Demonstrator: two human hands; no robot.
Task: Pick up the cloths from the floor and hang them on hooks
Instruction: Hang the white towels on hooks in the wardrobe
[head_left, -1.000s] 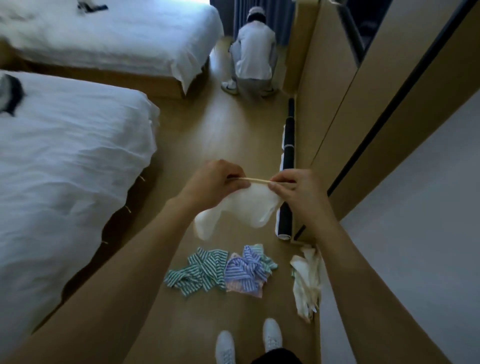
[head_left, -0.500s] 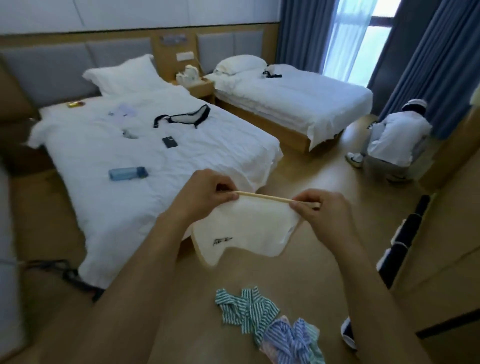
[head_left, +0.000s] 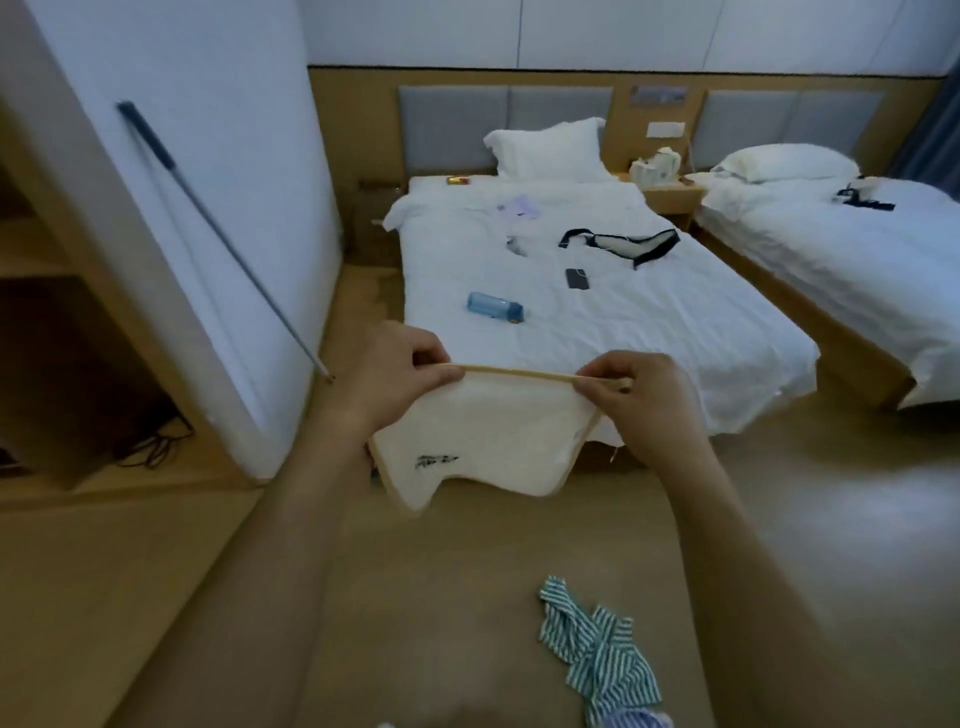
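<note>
Left hand (head_left: 395, 376) and right hand (head_left: 636, 397) each pinch a top corner of the white cloth (head_left: 483, 441), stretched taut mid-air before the bed (head_left: 597, 312). Green striped cloth (head_left: 597, 649) lies on floor (head_left: 415, 597).

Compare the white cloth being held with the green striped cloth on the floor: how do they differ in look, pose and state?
The white cloth is plain with a tan edge and a small dark mark; the green striped cloth is patterned. The white cloth hangs spread out, its top edge pinched taut between the left hand and right hand; the green striped cloth lies crumpled. The white cloth is off the floor; the striped one is not yet picked up. Neither hangs on a hook.
</note>
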